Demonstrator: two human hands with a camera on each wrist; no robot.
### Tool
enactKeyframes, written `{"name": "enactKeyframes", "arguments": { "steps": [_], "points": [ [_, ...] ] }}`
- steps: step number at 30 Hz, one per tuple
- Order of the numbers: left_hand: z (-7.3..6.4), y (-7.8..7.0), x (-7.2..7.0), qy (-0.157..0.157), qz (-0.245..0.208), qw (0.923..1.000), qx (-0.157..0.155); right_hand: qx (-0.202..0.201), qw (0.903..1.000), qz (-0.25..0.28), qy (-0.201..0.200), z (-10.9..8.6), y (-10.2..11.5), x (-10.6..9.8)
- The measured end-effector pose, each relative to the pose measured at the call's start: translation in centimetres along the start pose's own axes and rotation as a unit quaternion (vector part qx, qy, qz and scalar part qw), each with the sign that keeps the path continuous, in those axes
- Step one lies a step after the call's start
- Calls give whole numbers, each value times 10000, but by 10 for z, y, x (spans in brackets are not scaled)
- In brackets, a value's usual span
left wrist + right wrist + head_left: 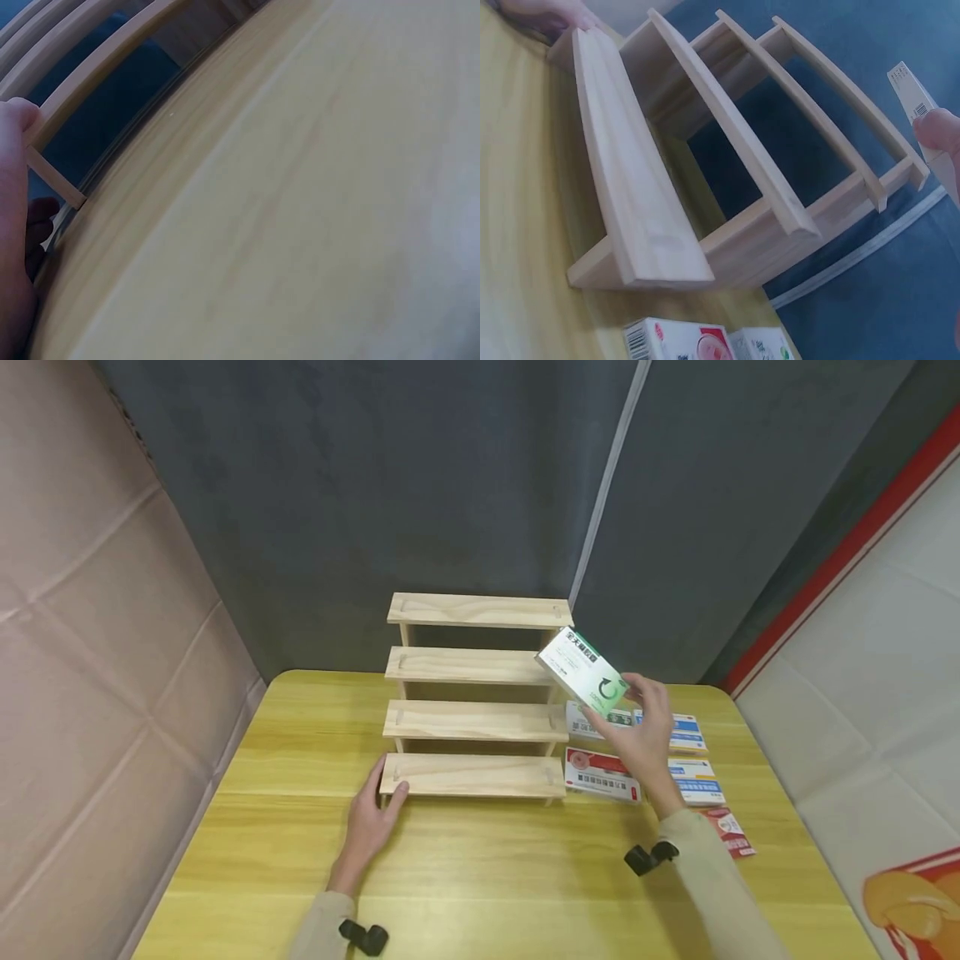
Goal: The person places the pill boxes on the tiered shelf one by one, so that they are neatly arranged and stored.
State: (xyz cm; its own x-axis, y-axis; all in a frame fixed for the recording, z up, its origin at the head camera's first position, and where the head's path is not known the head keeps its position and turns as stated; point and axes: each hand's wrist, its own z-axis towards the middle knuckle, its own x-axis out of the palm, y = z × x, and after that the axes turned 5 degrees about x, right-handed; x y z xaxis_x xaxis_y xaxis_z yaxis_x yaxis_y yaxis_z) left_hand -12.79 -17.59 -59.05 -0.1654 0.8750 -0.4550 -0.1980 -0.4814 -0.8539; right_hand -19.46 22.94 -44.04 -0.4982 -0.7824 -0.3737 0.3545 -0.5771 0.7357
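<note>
A wooden step rack (476, 721) with several plank tiers stands on the table. My left hand (371, 818) holds the left end of its lowest tier, thumb on the plank; the left wrist view shows the other fingers below and beside that end. Raised at the rack's right side, my right hand (643, 735) pinches a white and green medicine box (582, 670) between thumb and fingers. The box is tilted, its printed face up, and overlaps the right end of the upper tiers in the head view. In the right wrist view only part of this box (915, 97) shows.
Right of the rack lie a red and white box (600, 777), a green and white box (581, 720), blue and white boxes (697, 783) and a red box (729, 833), some partly behind my right arm. A dark curtain (375, 485) hangs behind the wooden table (465, 893).
</note>
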Motion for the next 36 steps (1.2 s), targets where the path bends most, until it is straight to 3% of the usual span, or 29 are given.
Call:
{"name": "enactKeyframes", "arguments": {
  "steps": [13, 24, 36],
  "points": [
    [0, 0, -3, -3, -14, 10000, -48, -232, 9992, 251, 196, 19, 24, 23],
    [1, 1, -3, -1, -51, 10000, -14, -426, 9977, 403, 334, 30, 31, 39],
    [0, -2, -2, -56, -117, 9999, -111, -496, 9954, 453, 677, 59, 51, 48]
  ]
}}
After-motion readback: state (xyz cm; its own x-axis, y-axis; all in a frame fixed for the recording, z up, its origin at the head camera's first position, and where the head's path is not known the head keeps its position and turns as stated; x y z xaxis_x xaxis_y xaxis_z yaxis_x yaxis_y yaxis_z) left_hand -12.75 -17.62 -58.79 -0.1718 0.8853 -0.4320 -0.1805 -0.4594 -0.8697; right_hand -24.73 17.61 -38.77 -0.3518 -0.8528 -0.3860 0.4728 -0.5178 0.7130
